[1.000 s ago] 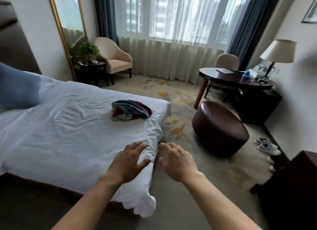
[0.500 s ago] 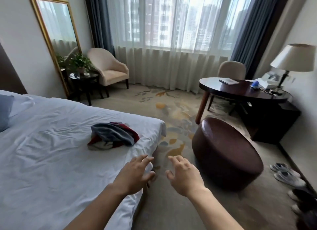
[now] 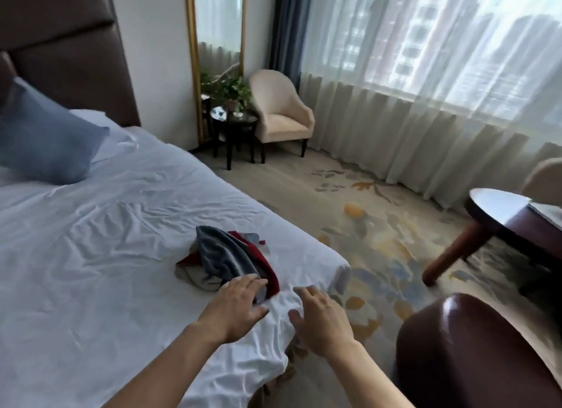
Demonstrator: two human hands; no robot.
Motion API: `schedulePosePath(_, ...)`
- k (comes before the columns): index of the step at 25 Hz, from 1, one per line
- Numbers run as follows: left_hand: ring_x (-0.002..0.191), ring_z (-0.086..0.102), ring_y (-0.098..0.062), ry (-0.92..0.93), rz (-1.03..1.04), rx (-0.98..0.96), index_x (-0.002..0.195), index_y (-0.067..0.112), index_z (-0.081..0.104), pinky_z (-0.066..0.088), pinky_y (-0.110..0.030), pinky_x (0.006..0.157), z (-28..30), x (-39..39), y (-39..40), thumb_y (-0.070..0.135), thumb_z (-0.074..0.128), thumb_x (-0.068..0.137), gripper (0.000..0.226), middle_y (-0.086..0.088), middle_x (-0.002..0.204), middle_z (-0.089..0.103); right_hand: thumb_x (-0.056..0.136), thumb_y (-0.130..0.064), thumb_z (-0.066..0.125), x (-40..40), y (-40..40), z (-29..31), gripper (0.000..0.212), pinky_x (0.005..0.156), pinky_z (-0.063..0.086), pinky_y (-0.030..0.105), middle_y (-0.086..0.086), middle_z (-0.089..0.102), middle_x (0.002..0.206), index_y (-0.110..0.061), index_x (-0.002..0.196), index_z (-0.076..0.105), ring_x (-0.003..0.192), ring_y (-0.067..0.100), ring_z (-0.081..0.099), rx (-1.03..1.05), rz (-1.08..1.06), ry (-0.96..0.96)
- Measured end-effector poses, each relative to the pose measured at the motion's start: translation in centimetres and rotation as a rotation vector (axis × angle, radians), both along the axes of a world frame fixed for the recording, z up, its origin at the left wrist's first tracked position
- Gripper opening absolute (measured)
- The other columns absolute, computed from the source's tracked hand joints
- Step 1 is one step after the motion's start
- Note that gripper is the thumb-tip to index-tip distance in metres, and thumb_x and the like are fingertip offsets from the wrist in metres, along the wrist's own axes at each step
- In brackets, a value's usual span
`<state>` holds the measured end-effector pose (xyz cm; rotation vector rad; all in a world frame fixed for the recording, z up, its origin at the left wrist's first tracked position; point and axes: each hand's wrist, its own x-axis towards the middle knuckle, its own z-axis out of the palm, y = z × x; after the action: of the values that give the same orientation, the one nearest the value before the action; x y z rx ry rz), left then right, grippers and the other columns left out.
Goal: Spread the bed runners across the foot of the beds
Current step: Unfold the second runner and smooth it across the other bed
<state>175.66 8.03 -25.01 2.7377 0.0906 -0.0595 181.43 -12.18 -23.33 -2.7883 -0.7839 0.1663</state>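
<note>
We are seeing the left hand (image 3: 235, 308) reaching over the foot corner of the bed (image 3: 91, 270), fingers spread and fairly straight, its fingertips (image 3: 255, 281) lying at the near edge of the bed runner (image 3: 226, 263); whether they are pressing on the cloth we cannot tell. At 3 o'clock of it, just beside, the right hand (image 3: 320, 315) is hovering with fingers spread and loosely bent, holding nothing, over the wrinkled white sheet near the mattress corner. The bed runner, a crumpled bundle of grey, dark red and pale cloth, is lying bunched on the sheet at 12 o'clock of the left hand, near the foot of the bed.

Moving outward, we are finding a blue pillow (image 3: 45, 143) leaning at 10 o'clock against a dark brown headboard (image 3: 70, 54). At 12 o'clock a gold-framed mirror (image 3: 217, 57) is standing against the wall, with a potted plant (image 3: 229, 92) on a small dark side table (image 3: 234, 127) before it and a cream armchair (image 3: 281, 112) just beside. Sheer curtains (image 3: 425, 103) are covering the window from 1 to 2 o'clock. At 3 o'clock a dark round desk (image 3: 498, 206) is showing, and at 4 o'clock a brown round ottoman (image 3: 474, 356) is sitting on the patterned carpet (image 3: 365, 225).
</note>
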Motion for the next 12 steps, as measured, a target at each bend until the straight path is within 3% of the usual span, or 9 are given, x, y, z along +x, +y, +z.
schedulePosePath(7,0.149,0.017,-0.012,0.064,0.317,-0.098,0.155,0.028,0.027,0.019,-0.032,0.121,-2.7,8.6,8.3,0.054,0.043,0.098,0.064,0.005,0.163,0.022,0.093,-0.044,0.045,15.7,11.2,-1.6,0.042,0.091,0.048,0.032,-0.007,0.057,0.130,-0.035,0.134,0.048,0.114,0.017,0.056,-0.069,0.325,0.054)
schedulePosePath(12,0.148,0.019,-0.015,0.123,0.577,-0.165,0.153,0.030,0.031,0.032,-0.036,0.115,-6.1,12.8,12.3,0.054,0.045,0.098,0.062,0.005,0.163,0.021,0.095,-0.045,0.048,24.1,20.4,-5.9,0.053,0.097,0.044,0.033,-0.005,0.050,0.143,-0.029,0.145,0.043,0.128,0.020,0.051,-0.116,0.578,0.131)
